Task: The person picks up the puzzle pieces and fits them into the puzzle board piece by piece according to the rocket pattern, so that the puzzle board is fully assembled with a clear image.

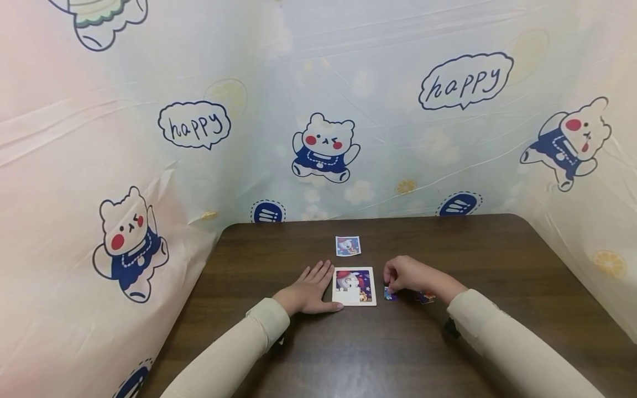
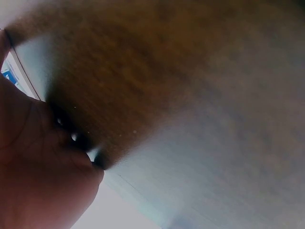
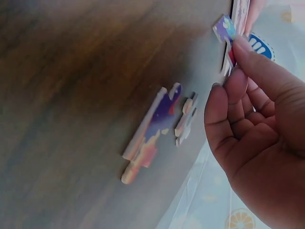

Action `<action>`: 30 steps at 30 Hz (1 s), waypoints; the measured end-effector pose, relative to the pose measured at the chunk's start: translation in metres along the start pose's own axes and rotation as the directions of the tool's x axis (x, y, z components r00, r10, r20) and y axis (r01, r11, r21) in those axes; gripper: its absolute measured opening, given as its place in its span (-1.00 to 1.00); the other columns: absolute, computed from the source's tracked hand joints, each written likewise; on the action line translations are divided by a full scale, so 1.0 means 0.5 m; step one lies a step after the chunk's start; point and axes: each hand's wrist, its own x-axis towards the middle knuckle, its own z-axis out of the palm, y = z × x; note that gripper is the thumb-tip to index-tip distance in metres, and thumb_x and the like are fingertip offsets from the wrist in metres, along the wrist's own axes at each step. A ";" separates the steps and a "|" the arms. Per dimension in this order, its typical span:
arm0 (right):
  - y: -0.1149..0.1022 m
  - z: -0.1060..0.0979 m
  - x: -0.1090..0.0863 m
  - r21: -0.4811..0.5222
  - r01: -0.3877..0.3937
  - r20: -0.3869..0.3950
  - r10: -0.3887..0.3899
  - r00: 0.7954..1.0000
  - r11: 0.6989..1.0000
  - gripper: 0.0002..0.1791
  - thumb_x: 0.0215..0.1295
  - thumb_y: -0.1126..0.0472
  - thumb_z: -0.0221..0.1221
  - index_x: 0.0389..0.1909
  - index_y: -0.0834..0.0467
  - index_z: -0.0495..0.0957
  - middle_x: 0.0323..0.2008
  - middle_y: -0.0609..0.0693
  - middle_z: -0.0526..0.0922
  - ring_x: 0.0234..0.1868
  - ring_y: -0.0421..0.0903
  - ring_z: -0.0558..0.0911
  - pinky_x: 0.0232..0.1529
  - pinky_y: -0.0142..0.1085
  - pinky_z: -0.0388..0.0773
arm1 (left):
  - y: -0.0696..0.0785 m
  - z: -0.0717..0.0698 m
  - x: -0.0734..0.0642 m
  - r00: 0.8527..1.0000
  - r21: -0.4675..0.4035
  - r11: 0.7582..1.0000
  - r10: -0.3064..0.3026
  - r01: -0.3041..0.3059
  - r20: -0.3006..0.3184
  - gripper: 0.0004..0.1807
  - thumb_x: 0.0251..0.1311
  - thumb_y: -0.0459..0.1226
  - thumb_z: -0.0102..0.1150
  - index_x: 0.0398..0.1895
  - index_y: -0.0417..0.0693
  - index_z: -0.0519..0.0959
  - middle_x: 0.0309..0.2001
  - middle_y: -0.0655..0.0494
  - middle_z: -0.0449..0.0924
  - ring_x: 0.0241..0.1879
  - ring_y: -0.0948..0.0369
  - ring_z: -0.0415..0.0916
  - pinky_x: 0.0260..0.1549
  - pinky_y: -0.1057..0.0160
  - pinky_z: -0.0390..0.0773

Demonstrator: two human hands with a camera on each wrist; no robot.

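A square jigsaw puzzle board (image 1: 354,301) with a white frame lies on the table, partly filled, its lower left showing white. My left hand (image 1: 311,290) rests flat with fingers spread at the board's left edge, the thumb along its lower left corner. In the left wrist view the palm (image 2: 38,157) hides most of the board. To the board's right, my right hand (image 1: 410,273) pinches a blue and purple puzzle piece (image 3: 225,29) between thumb and index finger. Other loose puzzle pieces (image 3: 155,121) lie under that wrist, partly hidden by it in the head view.
A small picture card (image 1: 348,246) with a similar print lies behind the board. The dark wooden table (image 1: 358,354) has rounded far corners. A printed cloth (image 1: 378,88) with bears hangs behind and at both sides of it.
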 end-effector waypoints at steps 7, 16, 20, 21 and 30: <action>-0.001 -0.011 -0.002 -0.002 0.018 0.007 -0.018 1.000 1.000 -0.82 0.11 0.29 0.44 -0.52 0.07 0.60 -0.56 -0.09 0.59 -0.55 -0.14 0.53 -0.52 -0.25 0.51 | -0.001 0.003 0.001 1.000 0.016 1.000 -0.009 0.009 0.008 0.30 -0.01 0.63 -0.31 0.61 -0.01 -0.23 0.60 0.04 -0.37 0.56 0.05 -0.42 0.45 -0.11 -0.28; 0.001 -0.015 0.004 0.048 0.031 0.003 -0.031 0.999 0.998 -0.84 0.16 0.24 0.42 -0.49 0.06 0.61 -0.55 -0.09 0.62 -0.54 -0.12 0.55 -0.53 -0.23 0.54 | 0.000 0.002 0.003 1.000 0.010 1.000 -0.011 0.011 0.017 0.29 0.00 0.62 -0.30 0.61 -0.01 -0.23 0.60 0.04 -0.36 0.56 0.04 -0.41 0.44 -0.13 -0.26; 0.000 -0.019 0.003 0.079 0.024 0.013 -0.025 1.000 0.997 -0.87 0.19 0.21 0.41 -0.46 0.05 0.63 -0.54 -0.07 0.64 -0.53 -0.10 0.57 -0.55 -0.22 0.56 | 0.002 -0.002 0.001 0.999 0.027 0.999 -0.017 0.017 0.029 0.31 -0.02 0.64 -0.34 0.61 -0.01 -0.25 0.60 0.05 -0.39 0.56 0.06 -0.44 0.45 -0.10 -0.29; 0.000 -0.020 0.003 0.082 0.023 0.016 -0.024 1.000 0.996 -0.87 0.19 0.21 0.40 -0.45 0.05 0.63 -0.53 -0.08 0.65 -0.53 -0.10 0.57 -0.54 -0.22 0.56 | 0.002 -0.003 0.001 0.999 0.029 0.999 -0.020 0.019 0.035 0.32 -0.03 0.65 -0.36 0.61 -0.01 -0.27 0.60 0.05 -0.41 0.56 0.07 -0.45 0.45 -0.10 -0.29; -0.009 -0.022 0.006 0.105 0.072 0.005 -0.073 0.997 0.992 -0.88 0.17 0.26 0.40 -0.43 0.05 0.63 -0.51 -0.09 0.66 -0.50 -0.11 0.60 -0.47 -0.23 0.58 | -0.005 0.006 0.006 1.000 0.013 1.000 -0.011 0.011 0.021 0.32 -0.03 0.64 -0.33 0.61 -0.01 -0.26 0.60 0.05 -0.40 0.56 0.06 -0.44 0.44 -0.13 -0.27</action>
